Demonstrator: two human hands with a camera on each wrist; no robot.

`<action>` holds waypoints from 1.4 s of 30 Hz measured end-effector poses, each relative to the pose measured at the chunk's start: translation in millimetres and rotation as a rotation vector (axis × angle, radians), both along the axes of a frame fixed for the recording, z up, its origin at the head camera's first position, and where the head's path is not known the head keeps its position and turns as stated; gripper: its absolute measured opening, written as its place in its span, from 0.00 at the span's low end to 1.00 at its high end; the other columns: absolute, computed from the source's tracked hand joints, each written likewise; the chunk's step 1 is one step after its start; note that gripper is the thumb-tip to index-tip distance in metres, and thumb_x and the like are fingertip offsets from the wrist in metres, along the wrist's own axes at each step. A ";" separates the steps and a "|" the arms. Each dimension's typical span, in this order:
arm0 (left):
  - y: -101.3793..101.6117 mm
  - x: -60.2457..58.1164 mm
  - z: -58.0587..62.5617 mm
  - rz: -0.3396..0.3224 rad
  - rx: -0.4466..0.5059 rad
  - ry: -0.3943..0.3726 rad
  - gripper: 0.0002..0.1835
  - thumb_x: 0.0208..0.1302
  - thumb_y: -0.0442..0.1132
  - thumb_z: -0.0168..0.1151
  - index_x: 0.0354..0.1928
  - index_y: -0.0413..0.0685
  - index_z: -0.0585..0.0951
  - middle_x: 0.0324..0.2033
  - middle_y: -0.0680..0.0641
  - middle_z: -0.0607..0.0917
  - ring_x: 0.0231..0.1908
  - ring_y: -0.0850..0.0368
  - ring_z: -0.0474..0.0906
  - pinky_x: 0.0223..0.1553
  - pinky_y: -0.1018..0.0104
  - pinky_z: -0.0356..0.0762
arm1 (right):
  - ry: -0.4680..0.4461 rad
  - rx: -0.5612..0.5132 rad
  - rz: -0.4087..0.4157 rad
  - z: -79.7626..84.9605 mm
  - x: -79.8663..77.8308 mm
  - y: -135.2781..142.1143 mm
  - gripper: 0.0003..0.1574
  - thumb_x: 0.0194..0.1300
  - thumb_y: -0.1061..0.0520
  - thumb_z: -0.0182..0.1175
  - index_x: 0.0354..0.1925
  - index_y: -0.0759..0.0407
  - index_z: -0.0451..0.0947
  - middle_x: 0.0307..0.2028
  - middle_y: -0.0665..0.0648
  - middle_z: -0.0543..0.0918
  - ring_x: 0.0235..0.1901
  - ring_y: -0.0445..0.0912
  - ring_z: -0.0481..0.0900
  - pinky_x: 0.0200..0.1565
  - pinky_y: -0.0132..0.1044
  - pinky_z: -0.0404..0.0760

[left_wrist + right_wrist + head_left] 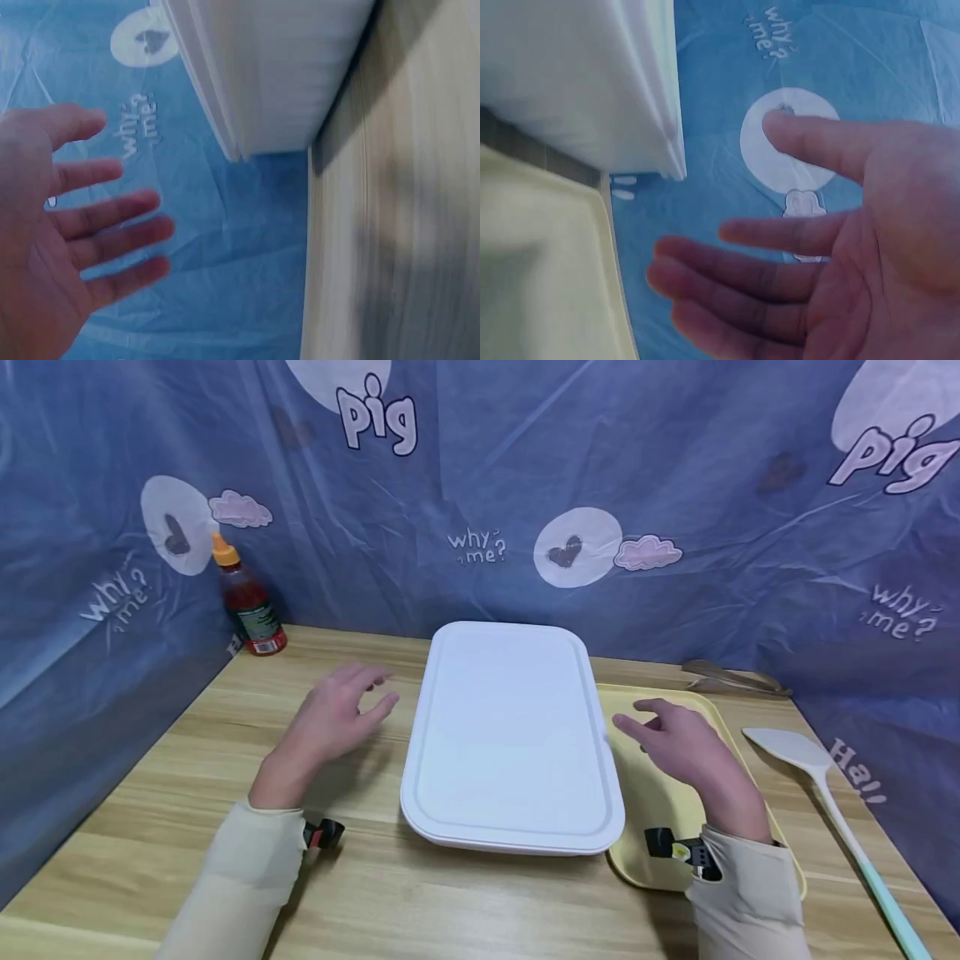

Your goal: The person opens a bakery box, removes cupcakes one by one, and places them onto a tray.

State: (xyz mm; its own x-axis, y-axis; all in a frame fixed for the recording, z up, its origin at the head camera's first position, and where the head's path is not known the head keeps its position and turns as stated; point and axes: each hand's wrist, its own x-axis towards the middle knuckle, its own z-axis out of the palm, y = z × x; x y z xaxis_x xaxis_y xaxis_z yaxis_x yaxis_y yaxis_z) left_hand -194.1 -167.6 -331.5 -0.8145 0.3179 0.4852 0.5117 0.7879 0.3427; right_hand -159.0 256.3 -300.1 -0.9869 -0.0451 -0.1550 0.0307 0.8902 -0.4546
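Observation:
A white rectangular box with a lid (513,735) stands in the middle of the wooden table, its lid on. To its left my left hand (333,714) hovers with fingers spread, apart from the box wall (277,75). On the other side my right hand (678,743) hangs over a yellow tray (645,860), thumb and fingers parted and nothing in them. The right wrist view shows the same hand (840,247) beside the box's side (592,82). Part of the tray lies behind or beneath the box and right arm.
A red sauce bottle with an orange cap (255,610) stands at the back left corner. Metal tongs (735,681) lie behind the tray. A white spatula with a mint handle (825,785) lies along the right edge. Blue printed cloth (480,485) walls the table's back and sides.

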 end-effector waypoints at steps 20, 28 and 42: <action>30.0 6.7 -7.4 -0.124 0.018 -0.214 0.20 0.67 0.40 0.65 0.57 0.39 0.82 0.41 0.43 0.90 0.40 0.53 0.87 0.43 0.54 0.84 | -0.029 -0.097 0.087 2.8 6.3 -27.9 0.53 0.71 0.33 0.56 0.76 0.67 0.55 0.52 0.68 0.85 0.51 0.57 0.84 0.52 0.52 0.81; 30.9 6.4 -8.7 -0.097 0.018 -0.229 0.23 0.66 0.41 0.67 0.60 0.38 0.81 0.44 0.41 0.89 0.41 0.51 0.87 0.44 0.53 0.84 | -0.037 -0.124 0.078 6.5 9.4 -31.2 0.53 0.71 0.33 0.57 0.76 0.67 0.57 0.55 0.69 0.84 0.52 0.58 0.84 0.52 0.52 0.81; 28.6 3.5 -9.2 -0.030 0.153 -0.298 0.22 0.67 0.41 0.66 0.60 0.39 0.80 0.38 0.43 0.87 0.38 0.51 0.83 0.43 0.54 0.84 | -0.097 -0.297 0.072 10.6 12.3 -40.0 0.55 0.70 0.36 0.60 0.76 0.69 0.52 0.57 0.71 0.81 0.46 0.52 0.83 0.51 0.47 0.81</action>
State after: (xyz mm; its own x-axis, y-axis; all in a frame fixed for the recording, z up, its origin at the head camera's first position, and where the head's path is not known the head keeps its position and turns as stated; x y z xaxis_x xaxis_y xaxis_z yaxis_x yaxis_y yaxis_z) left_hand -190.5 -139.0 -340.7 -0.9190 0.2857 0.2716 0.3937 0.7016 0.5940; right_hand -146.6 216.2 -289.5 -0.9607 -0.1719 -0.2180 0.0282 0.7207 -0.6927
